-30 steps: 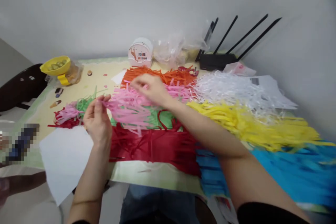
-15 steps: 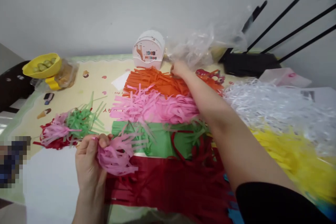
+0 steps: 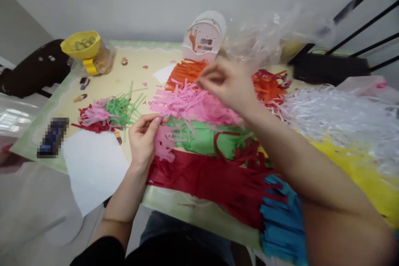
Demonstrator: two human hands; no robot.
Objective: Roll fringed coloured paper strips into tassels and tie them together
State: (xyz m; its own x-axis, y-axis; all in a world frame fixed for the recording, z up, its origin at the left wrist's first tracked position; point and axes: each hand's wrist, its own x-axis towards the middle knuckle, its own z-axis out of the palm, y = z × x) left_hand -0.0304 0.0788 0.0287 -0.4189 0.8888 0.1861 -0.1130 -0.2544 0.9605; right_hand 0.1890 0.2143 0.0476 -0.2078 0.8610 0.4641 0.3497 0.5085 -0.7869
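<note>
My left hand (image 3: 144, 138) is closed in a pinch on the top of a pink tissue-paper tassel (image 3: 164, 144), whose cut strips hang down to the right. My right hand (image 3: 229, 85) hovers over the orange fringed tissue paper (image 3: 183, 74) and the pink fringed tissue paper (image 3: 205, 106). Its thumb and fingertips are pressed together; anything between them is too small to make out. Below lie the green fringed tissue paper (image 3: 199, 135) and the dark red sheet (image 3: 202, 172). Left of my left hand rests a bundle of pink, green and red tassels (image 3: 99, 113).
White shredded strips (image 3: 336, 112) and yellow strips (image 3: 336, 156) cover the right side. Blue fringed paper (image 3: 282, 220) hangs over the front edge. At the back are a white-pink box (image 3: 203, 37), clear plastic bags (image 3: 262, 37) and a black router (image 3: 330, 66). White paper (image 3: 93, 166) overhangs the left edge.
My right hand has come back from the far edge of the orange paper, nearer to my left hand. The left hand still pinches the pink tassel. The view has shifted left and down.
</note>
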